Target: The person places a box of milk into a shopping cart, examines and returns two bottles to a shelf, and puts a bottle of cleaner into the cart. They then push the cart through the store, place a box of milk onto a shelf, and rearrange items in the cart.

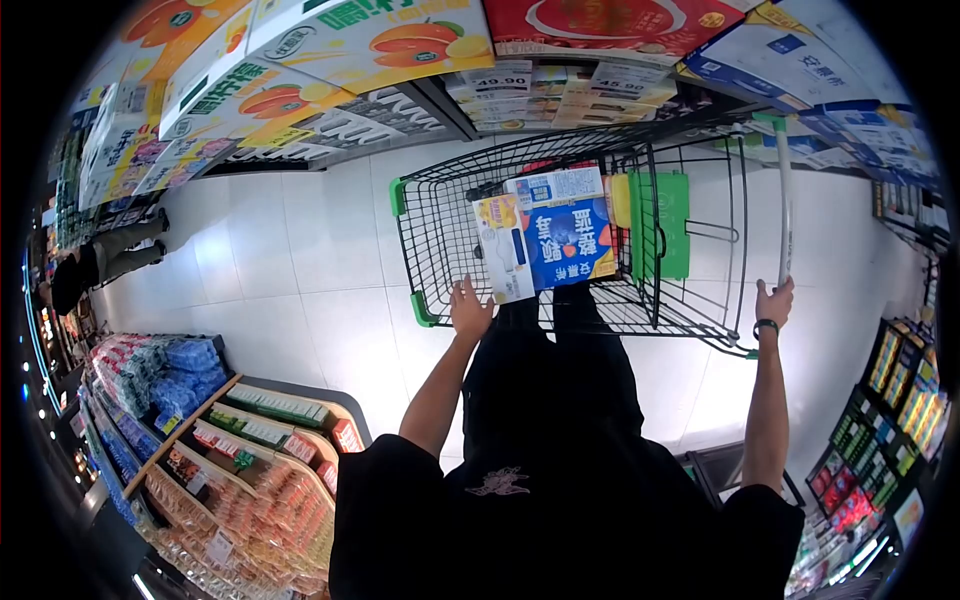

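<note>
A pale tiled floor (300, 260) spreads ahead of both hands and off to the left of the left hand. Beyond the hands, store shelves carry big cardboard cases printed with oranges (300, 70), with a row of price tags (520, 90) under them. Behind and to the left of the left hand, a low shelf unit (250, 450) holds rows of small packets. Far out to the left of the left hand, another person (95, 265) in dark clothes stands in the aisle.

Between the two hands stands a black wire shopping cart (440, 220) with green corner guards. It sits sideways, so that its bar lies on the right-hand side. A green fold-down flap (668, 225) inside it lies nearer the right hand.

In the cart, just beyond the left hand, a blue and white carton box (548, 245) lies on top of other goods.

The person wears a black top, and both bare arms reach forward. The left hand (470, 312) has its fingers up against the near corner of the box and touches it; whether it grips cannot be told. The right hand (775, 302) is curled around the near end of the pale cart handle (785, 190). A dark wristband (766, 326) circles the right wrist.
</note>
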Demonstrator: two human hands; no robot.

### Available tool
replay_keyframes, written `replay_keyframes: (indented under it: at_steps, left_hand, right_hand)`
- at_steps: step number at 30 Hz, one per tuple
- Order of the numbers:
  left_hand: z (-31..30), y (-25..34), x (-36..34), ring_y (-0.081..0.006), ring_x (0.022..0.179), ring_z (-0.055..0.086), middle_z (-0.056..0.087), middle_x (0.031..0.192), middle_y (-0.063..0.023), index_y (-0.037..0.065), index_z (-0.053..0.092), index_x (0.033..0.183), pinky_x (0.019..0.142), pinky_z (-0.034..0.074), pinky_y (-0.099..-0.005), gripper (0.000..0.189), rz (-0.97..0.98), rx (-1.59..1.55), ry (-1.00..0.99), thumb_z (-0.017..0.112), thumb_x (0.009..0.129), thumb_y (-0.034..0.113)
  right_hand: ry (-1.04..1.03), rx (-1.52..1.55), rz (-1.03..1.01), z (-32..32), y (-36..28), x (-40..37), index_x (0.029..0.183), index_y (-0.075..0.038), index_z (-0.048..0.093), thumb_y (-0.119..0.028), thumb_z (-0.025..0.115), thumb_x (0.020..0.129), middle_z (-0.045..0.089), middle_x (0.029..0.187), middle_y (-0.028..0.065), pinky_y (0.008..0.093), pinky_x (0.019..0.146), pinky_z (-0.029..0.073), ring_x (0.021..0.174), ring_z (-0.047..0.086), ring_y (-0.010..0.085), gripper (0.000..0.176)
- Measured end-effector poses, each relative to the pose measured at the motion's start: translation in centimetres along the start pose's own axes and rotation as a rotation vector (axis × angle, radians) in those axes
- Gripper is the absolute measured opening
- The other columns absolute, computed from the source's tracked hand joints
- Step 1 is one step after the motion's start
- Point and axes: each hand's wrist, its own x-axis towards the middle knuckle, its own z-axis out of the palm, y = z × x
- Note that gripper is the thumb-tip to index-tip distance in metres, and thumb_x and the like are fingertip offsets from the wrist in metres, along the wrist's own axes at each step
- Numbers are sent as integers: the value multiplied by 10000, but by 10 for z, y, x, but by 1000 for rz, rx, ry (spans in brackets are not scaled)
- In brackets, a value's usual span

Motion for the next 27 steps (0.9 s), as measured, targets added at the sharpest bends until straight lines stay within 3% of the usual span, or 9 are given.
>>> replay_keyframes:
  at_steps: [3, 7, 9, 11, 13, 17, 20, 23, 27]
  left_hand:
    - [-7, 2, -17, -396, 1408, 369, 392, 1521, -203, 133, 402, 1503, 1106, 369, -553, 730, 103, 182, -13, 671, 879, 399]
    - [-24, 11, -21, -383, 1428, 371, 450, 1489, -203, 130, 476, 1458, 1134, 333, -559, 686, -66, 197, -209, 612, 895, 498]
    - [-17, -2, -25, -364, 1374, 430, 517, 1419, -182, 117, 562, 1367, 1114, 344, -569, 592, -46, 163, -131, 653, 876, 434]
    - [-21, -7, -30, -338, 1285, 497, 591, 1300, -142, 108, 648, 1220, 1080, 365, -579, 449, 142, 71, 105, 691, 837, 338]
    - [-26, -7, -49, -318, 1206, 533, 630, 1189, -105, 101, 677, 1116, 1059, 370, -565, 354, 199, 35, 300, 703, 800, 258]
    - [-33, 9, -102, -324, 1193, 533, 639, 1143, -113, 80, 678, 1043, 1038, 363, -527, 293, 229, -56, 512, 690, 799, 242]
    - [-24, 14, -138, -337, 1223, 524, 642, 1150, -111, 77, 683, 1066, 1117, 305, -607, 289, 231, -5, 505, 674, 841, 258]
    - [-19, 26, -187, -383, 1454, 322, 496, 1451, -167, 89, 631, 1304, 1162, 249, -644, 474, 206, -28, 439, 664, 875, 288]
    - [-21, 2, -190, -408, 1514, 192, 326, 1598, -174, 123, 530, 1435, 1171, 224, -653, 610, 195, -74, 359, 668, 878, 329]
  right_hand:
    - [-33, 1, -12, -7, -1, -3, 1494, -132, 364, -431, 757, 827, 618, 1248, 162, 519, 973, 491, 1174, 605, 363, 830]
    - [-78, 110, -96, 2, 17, 10, 1565, -135, 255, -469, 776, 801, 511, 1417, 225, 528, 1052, 445, 1284, 520, 436, 983]
    - [-90, 120, -133, -12, 12, 0, 1582, -133, 220, -476, 783, 791, 480, 1444, 242, 532, 1060, 435, 1304, 494, 455, 1030]
    - [-123, 145, -178, -33, -1, -5, 1593, -131, 192, -477, 788, 785, 464, 1454, 252, 528, 1069, 425, 1323, 474, 452, 1062]
    - [-124, 162, -191, -37, -1, -7, 1604, -136, 157, -465, 793, 778, 436, 1484, 252, 528, 1088, 409, 1338, 456, 456, 1093]
    - [-131, 108, -220, -84, -21, -45, 1604, -117, 124, -354, 812, 766, 429, 1465, 283, 525, 1088, 419, 1320, 465, 466, 1109]
    - [-119, 178, -329, -95, -32, -64, 1603, -108, 124, -288, 800, 779, 478, 1383, 288, 496, 1079, 427, 1278, 490, 467, 1081]
    - [-81, 231, -390, -101, -35, -92, 1606, -128, 129, -279, 795, 779, 479, 1391, 277, 491, 1082, 425, 1297, 476, 457, 1072]
    - [-16, 246, -487, -63, -68, -133, 1617, -135, 117, -307, 799, 764, 407, 1520, 238, 464, 1136, 382, 1394, 398, 419, 1106]
